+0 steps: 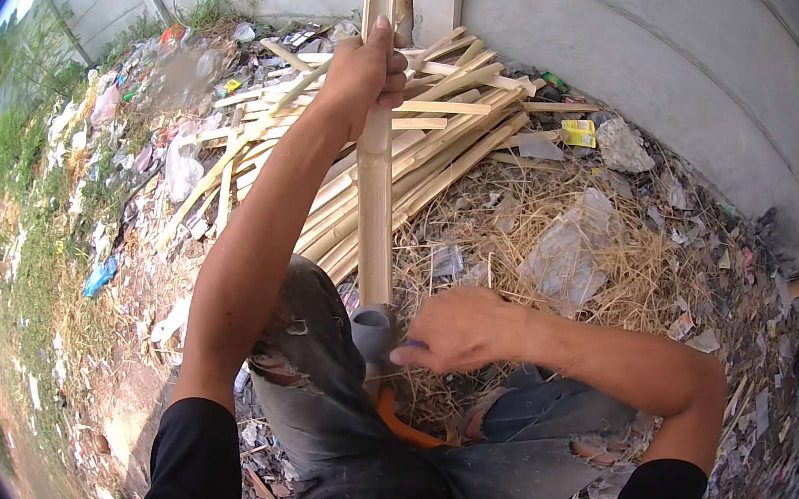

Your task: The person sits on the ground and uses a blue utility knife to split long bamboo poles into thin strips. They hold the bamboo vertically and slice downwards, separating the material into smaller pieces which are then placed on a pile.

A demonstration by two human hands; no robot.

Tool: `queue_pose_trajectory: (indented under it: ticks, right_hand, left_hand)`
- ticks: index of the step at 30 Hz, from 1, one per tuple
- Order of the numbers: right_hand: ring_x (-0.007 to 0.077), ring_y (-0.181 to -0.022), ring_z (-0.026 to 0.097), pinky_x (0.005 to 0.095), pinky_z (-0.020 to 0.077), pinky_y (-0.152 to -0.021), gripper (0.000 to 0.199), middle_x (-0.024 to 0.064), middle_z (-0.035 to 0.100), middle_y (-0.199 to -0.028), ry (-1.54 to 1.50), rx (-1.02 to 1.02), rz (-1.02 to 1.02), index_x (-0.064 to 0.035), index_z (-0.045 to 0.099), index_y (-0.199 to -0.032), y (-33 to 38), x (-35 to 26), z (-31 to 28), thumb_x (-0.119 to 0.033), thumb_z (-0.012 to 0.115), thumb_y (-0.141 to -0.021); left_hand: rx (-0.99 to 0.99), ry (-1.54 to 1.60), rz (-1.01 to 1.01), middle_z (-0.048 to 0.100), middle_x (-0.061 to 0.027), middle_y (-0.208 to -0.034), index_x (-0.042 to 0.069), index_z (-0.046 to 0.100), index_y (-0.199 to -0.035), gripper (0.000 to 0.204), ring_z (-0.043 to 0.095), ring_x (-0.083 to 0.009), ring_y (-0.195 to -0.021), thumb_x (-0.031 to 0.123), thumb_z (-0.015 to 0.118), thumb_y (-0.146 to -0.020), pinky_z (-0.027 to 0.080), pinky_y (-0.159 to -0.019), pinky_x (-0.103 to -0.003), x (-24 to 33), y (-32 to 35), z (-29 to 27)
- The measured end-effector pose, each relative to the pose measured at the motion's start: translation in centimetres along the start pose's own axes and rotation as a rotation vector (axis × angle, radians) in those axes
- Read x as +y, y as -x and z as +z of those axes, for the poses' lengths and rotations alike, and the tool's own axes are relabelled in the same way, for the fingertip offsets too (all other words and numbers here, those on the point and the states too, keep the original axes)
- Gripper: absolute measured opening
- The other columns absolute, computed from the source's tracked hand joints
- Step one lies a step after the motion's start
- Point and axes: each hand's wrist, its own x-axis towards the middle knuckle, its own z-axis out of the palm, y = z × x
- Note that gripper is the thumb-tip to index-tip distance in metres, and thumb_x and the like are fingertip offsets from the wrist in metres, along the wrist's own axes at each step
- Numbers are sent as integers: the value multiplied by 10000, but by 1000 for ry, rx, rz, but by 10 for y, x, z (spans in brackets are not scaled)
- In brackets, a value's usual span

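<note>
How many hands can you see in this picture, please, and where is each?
2. The left hand grips the bamboo strip toward the top; the right hand, curled, is beside the grey hollow piece near the strip's lower end.

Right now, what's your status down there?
Left hand gripping long pale split-bamboo strip. Right hand beside grey hollow cylinder, grip unclear. Pale bamboo-strip pile behind.
</note>
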Motion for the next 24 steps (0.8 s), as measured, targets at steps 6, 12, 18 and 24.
queue_pose_trajectory:
  ticks: [6,12,18,24]
  right_hand:
    - [414,-789,690,518,540,-720,590,204,692,-759,-41,20,198,-33,732,-834,24,-12,-31,-547,491,-997]
    - [446,-808,675,539,524,-752,518,244,682,-786,-134,446,226,-16,693,-838,33,21,-37,-471,510,-1004]
    - [449,-675,660,537,520,-645,495,237,639,-657,-28,659,253,-13,670,-788,13,17,-50,-433,526,-1009]
    - [440,-707,671,538,530,-661,529,227,655,-680,-1,502,252,-21,700,-772,3,23,-47,-463,518,-1000]
  left_hand:
    - [163,163,247,328,38,-690,44,461,-1061,347,291,-72,-547,382,397,-1108,279,-457,-252,40,-2,-28]
    - [55,69,126,331,51,-673,65,479,-1023,353,293,-63,-527,407,429,-1097,275,-455,-245,9,16,-9]
    - [-19,38,43,334,56,-662,83,478,-996,346,301,-60,-519,415,444,-1089,272,-435,-247,-4,28,17]
    - [-14,20,40,349,41,-684,62,482,-1025,348,304,-65,-527,400,435,-1094,273,-443,-250,6,28,26]
